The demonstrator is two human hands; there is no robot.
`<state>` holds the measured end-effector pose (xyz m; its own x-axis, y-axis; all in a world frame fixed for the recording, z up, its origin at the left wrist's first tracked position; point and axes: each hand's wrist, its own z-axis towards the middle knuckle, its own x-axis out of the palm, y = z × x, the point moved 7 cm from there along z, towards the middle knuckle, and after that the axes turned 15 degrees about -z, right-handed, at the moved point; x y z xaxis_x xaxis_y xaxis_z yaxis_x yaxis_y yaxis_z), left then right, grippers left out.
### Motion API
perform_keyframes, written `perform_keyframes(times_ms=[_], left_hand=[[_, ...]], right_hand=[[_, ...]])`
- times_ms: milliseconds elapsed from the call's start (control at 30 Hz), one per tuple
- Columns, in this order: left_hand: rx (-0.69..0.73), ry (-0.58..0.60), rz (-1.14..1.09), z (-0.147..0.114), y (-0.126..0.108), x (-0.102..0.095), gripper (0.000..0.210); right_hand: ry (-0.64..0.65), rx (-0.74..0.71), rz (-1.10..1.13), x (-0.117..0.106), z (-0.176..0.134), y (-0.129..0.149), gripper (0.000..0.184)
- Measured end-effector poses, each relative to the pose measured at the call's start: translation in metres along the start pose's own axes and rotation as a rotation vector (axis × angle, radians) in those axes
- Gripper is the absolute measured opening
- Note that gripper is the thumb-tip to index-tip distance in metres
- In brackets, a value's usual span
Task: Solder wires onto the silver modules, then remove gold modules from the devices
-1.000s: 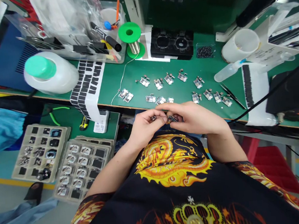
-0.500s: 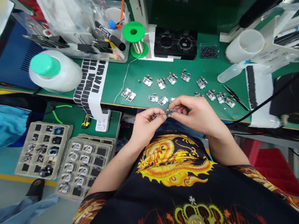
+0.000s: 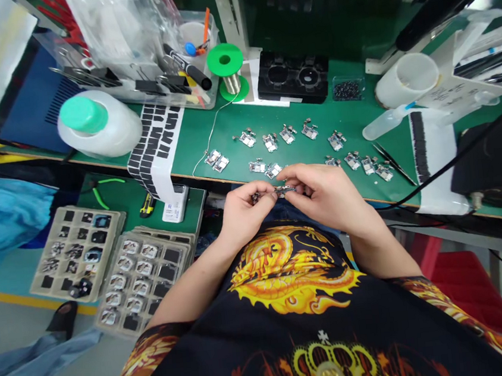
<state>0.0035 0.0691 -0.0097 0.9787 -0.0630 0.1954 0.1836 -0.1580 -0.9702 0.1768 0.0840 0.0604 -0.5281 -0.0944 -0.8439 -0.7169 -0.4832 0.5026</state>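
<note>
Between my two hands, just off the bench's front edge, is a small silvery electronic module [image 3: 284,191]. My left hand [image 3: 249,212] pinches its left end between thumb and fingers. On the other end, the thumb and fingers of my right hand [image 3: 323,192] are closed, hiding part of it. Similar small metal modules [image 3: 270,142] lie in loose rows on the green bench [image 3: 227,128] beyond my hands. A pair among them [image 3: 216,160] sits to the left, and several more [image 3: 353,160] lie to the right beside black tweezers [image 3: 394,164].
A solder spool [image 3: 225,60] stands behind, with its wire trailing forward. Further back are a black fixture [image 3: 293,77] and a small box of screws [image 3: 348,88]. Left are a white bottle [image 3: 99,123], parts trays [image 3: 76,254] and a person's foot [image 3: 62,321]. A cable crosses at right.
The camera view has shifted slightly. My right hand's fingers have moved a little on the module; both hands keep hold of it.
</note>
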Motion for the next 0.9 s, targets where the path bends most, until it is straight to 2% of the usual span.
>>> perform_keyframes(times_ms=[233, 500, 633, 767, 900], left_hand=[[0.081, -0.060, 0.069, -0.001, -0.012, 0.002, 0.010], [0.150, -0.133, 0.019, -0.002, -0.013, -0.003, 0.008], [0.245, -0.162, 0.072, -0.003, -0.021, -0.006, 0.009], [0.317, -0.225, 0.105, -0.004, -0.030, -0.010, 0.009], [0.345, -0.247, 0.110, -0.005, -0.037, -0.008, 0.012]], right_hand=[[-0.082, -0.118, -0.166, 0.001, -0.002, 0.010, 0.029], [-0.131, -0.193, -0.362, 0.007, -0.003, 0.032, 0.027], [-0.159, -0.207, -0.381, 0.011, -0.005, 0.036, 0.029], [-0.199, -0.229, -0.369, 0.018, -0.009, 0.038, 0.039], [-0.323, -0.274, -0.319, 0.022, -0.015, 0.041, 0.061]])
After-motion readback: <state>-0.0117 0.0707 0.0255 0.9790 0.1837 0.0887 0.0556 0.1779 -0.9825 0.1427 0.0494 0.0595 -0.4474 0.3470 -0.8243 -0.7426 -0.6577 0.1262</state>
